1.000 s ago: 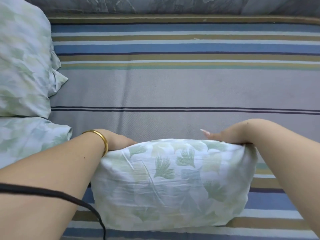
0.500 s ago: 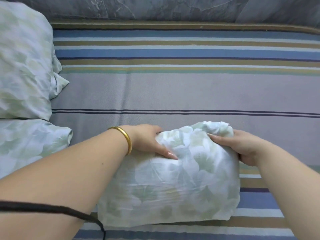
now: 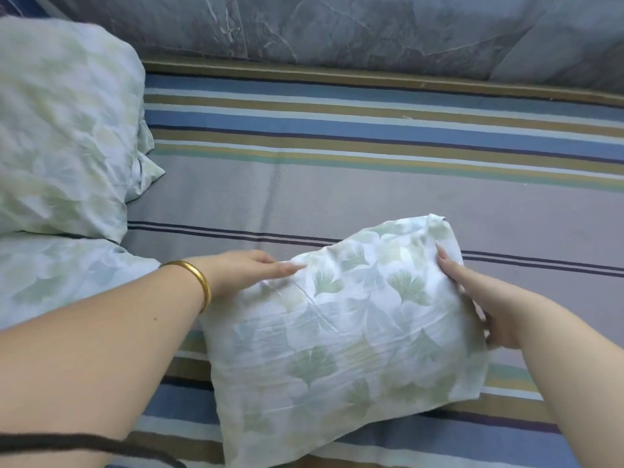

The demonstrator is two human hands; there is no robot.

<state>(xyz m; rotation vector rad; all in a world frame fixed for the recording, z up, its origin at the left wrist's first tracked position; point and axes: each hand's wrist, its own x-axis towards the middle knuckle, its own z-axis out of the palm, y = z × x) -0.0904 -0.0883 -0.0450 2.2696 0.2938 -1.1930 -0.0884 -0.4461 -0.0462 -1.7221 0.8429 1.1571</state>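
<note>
A small pillow (image 3: 347, 332) in a white case printed with green leaves lies tilted on the striped bed sheet (image 3: 337, 197), in the lower middle of the head view. My left hand (image 3: 250, 271), with a gold bangle on its wrist, touches the pillow's upper left edge with straight fingers. My right hand (image 3: 479, 305) grips the pillow's right side, thumb on top and fingers wrapped round the edge. The pillow's near corner runs out of view at the bottom.
Two more pillows in the same leaf print lie at the left, one large (image 3: 60, 130) and one nearer (image 3: 67, 275). A grey marbled wall (image 3: 337, 25) runs along the bed's far side. A dark cord (image 3: 84, 444) crosses my left forearm.
My hands moved from the pillow's far edge to its sides. The bunched top flattened out, and the pillow shifted right and turned to lie at an angle.
</note>
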